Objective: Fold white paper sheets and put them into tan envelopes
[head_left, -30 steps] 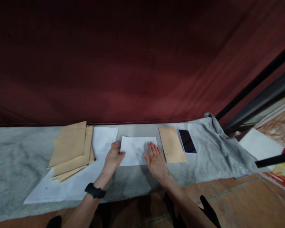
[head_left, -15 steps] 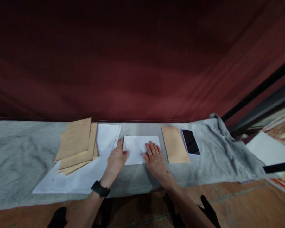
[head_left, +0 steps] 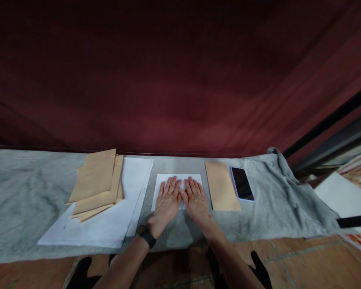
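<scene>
Left hand (head_left: 167,198) and right hand (head_left: 196,200) block most of the paper (head_left: 182,179). Bare cloth (head_left: 179,165) leaves passage behind it, up to the red backdrop (head_left: 174,100); stacked envelopes (head_left: 93,176) obstruct the left, a lone envelope (head_left: 222,186) and phone (head_left: 242,183) the right.

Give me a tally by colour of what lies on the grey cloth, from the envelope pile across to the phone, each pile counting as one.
Brown: 2 (envelope pile, lone envelope)
White: 2 (large sheets, smaller paper under the left hand and right hand)
Black-screened: 1 (phone)
Total: 5
</scene>
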{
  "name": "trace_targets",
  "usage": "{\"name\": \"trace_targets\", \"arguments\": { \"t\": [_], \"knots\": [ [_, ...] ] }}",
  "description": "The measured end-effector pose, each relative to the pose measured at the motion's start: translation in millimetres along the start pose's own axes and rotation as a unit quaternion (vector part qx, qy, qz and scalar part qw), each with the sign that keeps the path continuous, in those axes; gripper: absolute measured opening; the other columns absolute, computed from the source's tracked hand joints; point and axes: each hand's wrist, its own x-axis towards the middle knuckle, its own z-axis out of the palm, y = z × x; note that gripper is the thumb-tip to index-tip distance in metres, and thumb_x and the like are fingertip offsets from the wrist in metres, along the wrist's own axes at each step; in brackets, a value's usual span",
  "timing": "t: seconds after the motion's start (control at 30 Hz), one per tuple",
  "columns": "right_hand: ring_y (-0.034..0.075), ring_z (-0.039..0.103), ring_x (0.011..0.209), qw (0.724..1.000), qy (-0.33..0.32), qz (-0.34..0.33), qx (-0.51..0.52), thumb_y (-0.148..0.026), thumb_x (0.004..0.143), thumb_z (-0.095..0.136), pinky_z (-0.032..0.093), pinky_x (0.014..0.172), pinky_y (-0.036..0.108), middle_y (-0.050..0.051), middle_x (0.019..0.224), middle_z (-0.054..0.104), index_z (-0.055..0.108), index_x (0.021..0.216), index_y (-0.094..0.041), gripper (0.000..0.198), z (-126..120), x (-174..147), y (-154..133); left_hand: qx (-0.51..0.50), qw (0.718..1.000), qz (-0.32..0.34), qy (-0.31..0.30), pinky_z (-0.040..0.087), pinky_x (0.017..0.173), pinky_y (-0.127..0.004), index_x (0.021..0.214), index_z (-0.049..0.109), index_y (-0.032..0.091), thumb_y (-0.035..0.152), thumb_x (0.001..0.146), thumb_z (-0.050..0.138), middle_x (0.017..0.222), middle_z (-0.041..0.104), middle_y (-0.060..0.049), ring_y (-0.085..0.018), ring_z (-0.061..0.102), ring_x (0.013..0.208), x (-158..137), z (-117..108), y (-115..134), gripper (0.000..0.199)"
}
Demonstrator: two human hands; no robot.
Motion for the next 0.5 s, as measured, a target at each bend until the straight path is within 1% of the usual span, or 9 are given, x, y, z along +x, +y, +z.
{"name": "trace_targets", "arguments": {
  "t": [0.07,0.2,0.33,0.4,0.5],
  "knots": [
    [0.027,0.037,0.15,1.0,0.018,0.004,-0.014,-0.04,0.108,0.036,0.031,0.122,0.047,0.015,0.161,0.038,0.042,0.154,-0.013,0.055,2.7,0.6,4.6,0.004,1.0,-0.01,0.0,0.027,0.124,-0.051,0.151,0.046,0.015,0.028,0.103,0.032,0.161,0.04,-0.011,-0.027,0.035,0.151,2.4,0.3,-2.4,0.052],
    [0.031,0.038,0.149,0.997,0.061,0.012,-0.037,-0.042,0.107,0.036,0.033,0.12,0.049,0.021,0.159,0.04,0.041,0.153,-0.005,0.06,10.2,0.5,11.1,0.014,0.999,-0.028,0.019,0.026,0.124,-0.049,0.152,0.043,0.007,0.037,0.104,0.03,0.161,0.038,-0.017,-0.027,0.034,0.151,3.7,1.8,-9.7,0.058],
    [0.033,0.039,0.148,0.994,0.098,0.025,-0.044,-0.045,0.107,0.034,0.036,0.117,0.053,0.026,0.158,0.039,0.036,0.155,-0.002,0.065,17.4,-1.8,13.6,0.011,0.998,-0.039,0.04,0.026,0.124,-0.049,0.153,0.041,0.005,0.041,0.104,0.029,0.158,0.042,-0.019,-0.027,0.034,0.151,1.4,3.2,-20.1,0.062],
    [0.035,0.039,0.148,0.993,0.103,0.027,-0.045,-0.047,0.107,0.033,0.037,0.117,0.054,0.028,0.158,0.038,0.035,0.155,0.0,0.067,18.1,-3.6,13.9,0.009,0.998,-0.049,0.043,0.027,0.124,-0.049,0.152,0.041,0.004,0.041,0.104,0.029,0.157,0.043,-0.02,-0.028,0.035,0.151,0.3,3.9,-25.2,0.062],
    [0.035,0.041,0.146,0.993,0.102,0.042,-0.044,-0.046,0.107,0.033,0.036,0.117,0.053,0.029,0.157,0.038,0.038,0.153,0.003,0.067,14.2,-5.2,13.2,0.006,0.996,-0.07,0.048,0.027,0.124,-0.05,0.151,0.042,0.001,0.04,0.103,0.029,0.157,0.042,-0.023,-0.03,0.035,0.15,-1.2,4.4,-28.2,0.063]
  ]
}}
